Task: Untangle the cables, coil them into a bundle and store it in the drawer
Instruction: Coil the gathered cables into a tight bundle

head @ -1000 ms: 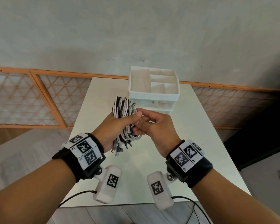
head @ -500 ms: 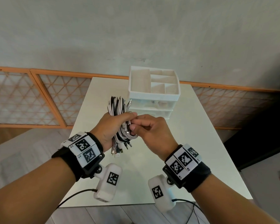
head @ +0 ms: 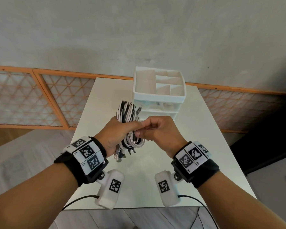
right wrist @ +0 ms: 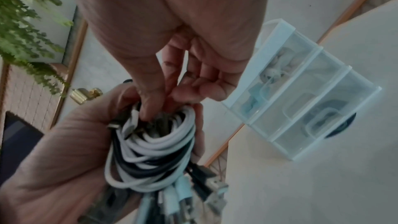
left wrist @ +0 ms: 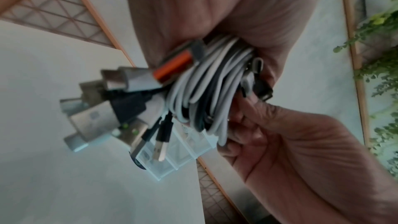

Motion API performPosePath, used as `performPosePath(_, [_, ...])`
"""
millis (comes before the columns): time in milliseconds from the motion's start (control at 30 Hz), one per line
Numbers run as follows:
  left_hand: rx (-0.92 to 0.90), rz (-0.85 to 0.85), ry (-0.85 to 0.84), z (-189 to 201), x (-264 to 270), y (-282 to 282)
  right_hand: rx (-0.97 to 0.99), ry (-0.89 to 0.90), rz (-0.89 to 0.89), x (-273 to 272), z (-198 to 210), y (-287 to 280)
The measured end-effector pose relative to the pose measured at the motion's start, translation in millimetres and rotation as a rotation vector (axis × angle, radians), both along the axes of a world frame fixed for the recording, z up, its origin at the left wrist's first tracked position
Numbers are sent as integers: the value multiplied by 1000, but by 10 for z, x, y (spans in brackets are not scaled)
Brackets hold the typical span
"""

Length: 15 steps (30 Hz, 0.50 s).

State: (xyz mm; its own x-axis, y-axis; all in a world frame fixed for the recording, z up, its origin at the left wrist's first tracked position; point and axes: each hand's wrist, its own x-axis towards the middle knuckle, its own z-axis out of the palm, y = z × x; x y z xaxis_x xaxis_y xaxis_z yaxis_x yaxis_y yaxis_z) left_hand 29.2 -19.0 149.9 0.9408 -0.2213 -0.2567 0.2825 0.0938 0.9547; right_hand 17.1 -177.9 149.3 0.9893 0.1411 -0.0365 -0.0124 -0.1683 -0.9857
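A coiled bundle of white and black cables (head: 127, 113) is held above the white table (head: 205, 146), just in front of the drawer unit (head: 158, 100). My left hand (head: 116, 134) grips the bundle (left wrist: 204, 91) around its middle, with several plugs (left wrist: 103, 105) hanging out below. My right hand (head: 158, 129) pinches cable ends at the side of the bundle (right wrist: 155, 134), thumb and fingertips (right wrist: 148, 106) pushed into the coil. The drawer unit (right wrist: 301, 101) has clear drawers, all shut, with small items inside.
The drawer unit has an open white organiser tray (head: 162, 81) on top, at the table's far edge. An orange lattice railing (head: 40, 100) runs behind the table below a grey wall. Green foliage (right wrist: 23, 14) shows in the wrist views.
Both hands with the bundle shifted slightly left and away, then steadied. My right hand's fingers moved along the coil's side, working a cable end into it.
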Motion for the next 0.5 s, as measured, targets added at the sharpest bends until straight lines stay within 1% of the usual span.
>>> performPosePath(67, [23, -35, -3, 13, 27, -2, -71, -40, -10, 32, -25, -16])
performPosePath(133, [42, -89, 0, 39, 41, -27, -127, -98, -64, 62, -113, -16])
performPosePath(200, [75, -120, -16, 61, 38, -54, -157, -189, -97, 50, -202, 19])
performPosePath(267, [86, -98, -37, 52, 35, -66, -195, -281, -86, 5, -209, 52])
performPosePath(300, [82, -72, -39, 31, 36, -64, -218, -294, -67, -7, -188, 48])
performPosePath(367, [70, -12, -46, -23, 46, -43, -246, -262, -14, -2, -132, 10])
performPosePath(433, [54, 29, -53, -60, 66, -14, -176, -215, -43, 30, -78, -36])
performPosePath(500, [33, 61, -37, -91, 79, 20, -26, -153, -112, 66, -36, -79])
